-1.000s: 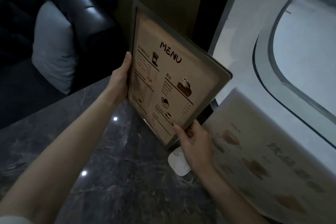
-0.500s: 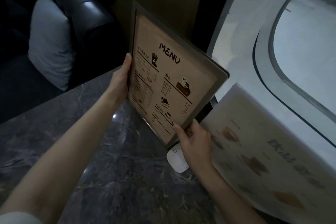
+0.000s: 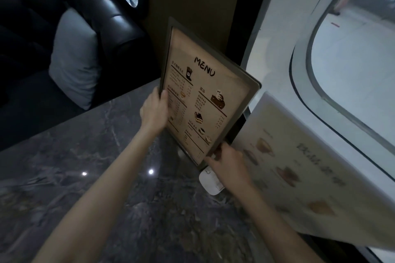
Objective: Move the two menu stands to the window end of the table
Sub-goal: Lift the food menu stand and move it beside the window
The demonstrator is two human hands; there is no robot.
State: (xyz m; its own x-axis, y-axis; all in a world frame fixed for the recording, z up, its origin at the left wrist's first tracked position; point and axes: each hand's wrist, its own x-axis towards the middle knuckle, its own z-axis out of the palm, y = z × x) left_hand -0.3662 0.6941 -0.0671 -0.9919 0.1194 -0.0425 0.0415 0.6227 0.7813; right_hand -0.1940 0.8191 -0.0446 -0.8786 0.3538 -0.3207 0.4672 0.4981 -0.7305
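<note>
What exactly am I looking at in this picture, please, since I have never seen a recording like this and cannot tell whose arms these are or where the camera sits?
No machine here: the camera sits on a person's head and looks down at their own two bare arms. The left hand grips the left edge of a dark-framed menu stand headed "MENU", and the right hand holds its lower right corner. Both are closed on it. Below is a dark marble table. A second, paler menu stand leans by the window on the right. A small white object lies on the table under the right hand; what it is I cannot tell.

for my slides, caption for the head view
Both hands, left hand and right hand, hold the menu stand by the window.
</note>
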